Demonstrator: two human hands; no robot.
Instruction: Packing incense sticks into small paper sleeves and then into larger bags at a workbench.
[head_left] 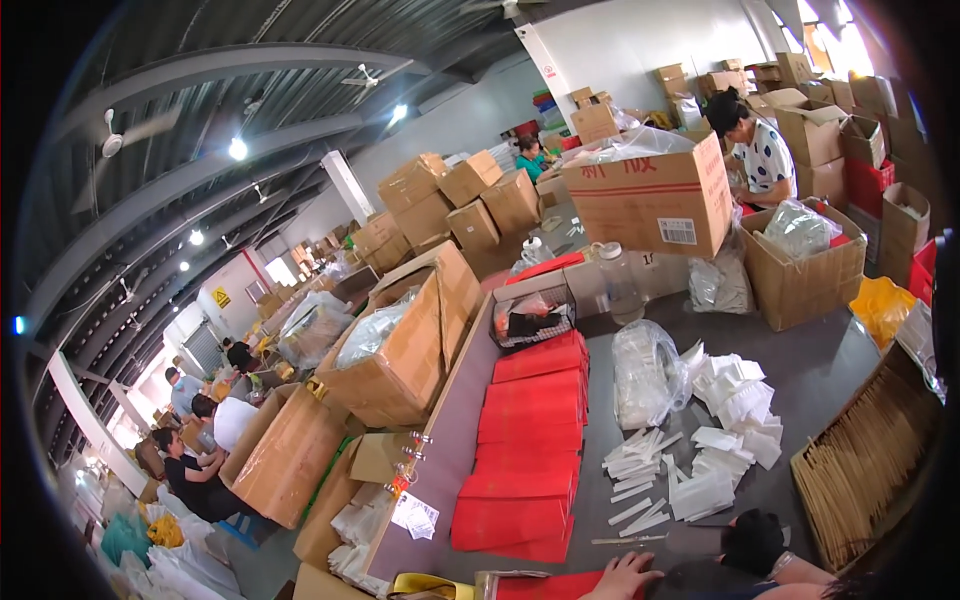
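Note:
My left hand rests at the lower edge, fingers spread over a red paper piece. My right hand wears a black glove and is bent over the dark table; its fingers cannot be made out, nor whether it holds anything. A thin pale strip lies between the hands. Beyond my left hand, red paper pieces overlap in a long row. White folded strips and a heap of white paper pieces lie ahead of my right hand.
A clear plastic bag, a bottle and a wire basket stand farther back. At right is a carton of brown cardboard pieces. A large carton sits behind the table. Another person works at the back right.

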